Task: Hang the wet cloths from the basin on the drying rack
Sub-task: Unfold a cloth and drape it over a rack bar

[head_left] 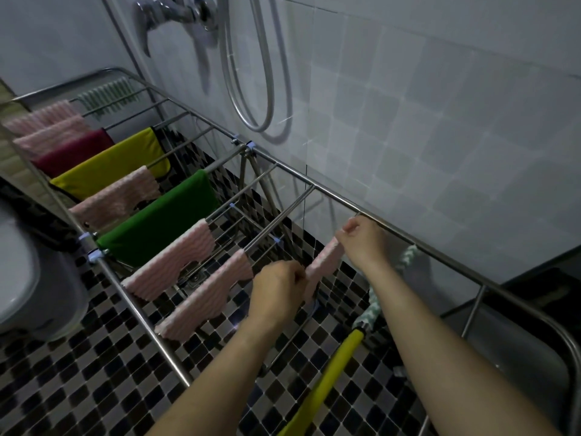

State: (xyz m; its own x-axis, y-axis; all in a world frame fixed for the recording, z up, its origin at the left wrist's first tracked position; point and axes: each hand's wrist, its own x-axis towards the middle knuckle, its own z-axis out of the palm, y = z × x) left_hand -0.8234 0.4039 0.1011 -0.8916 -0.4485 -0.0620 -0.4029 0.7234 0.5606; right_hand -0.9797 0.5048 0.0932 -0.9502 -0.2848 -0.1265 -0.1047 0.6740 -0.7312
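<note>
A steel drying rack (314, 179) runs from far left to near right along the tiled wall. Several cloths hang over its bars: pink ones, a maroon one (72, 151), a yellow one (110, 166) and a green one (157, 221). Both hands stretch a pink ribbed cloth (323, 261) between them over a rack bar. My left hand (278, 289) pinches its near end and my right hand (364, 240) pinches its far end beside the rack's far rail. The basin is not in view.
A mint and white cloth (408, 256) hangs from the far rail, right of my right hand. A yellow-handled mop (327, 382) leans under the rack. A white toilet (19, 278) stands at the left. A shower hose (264, 89) hangs on the wall above a checkered tile floor (94, 372).
</note>
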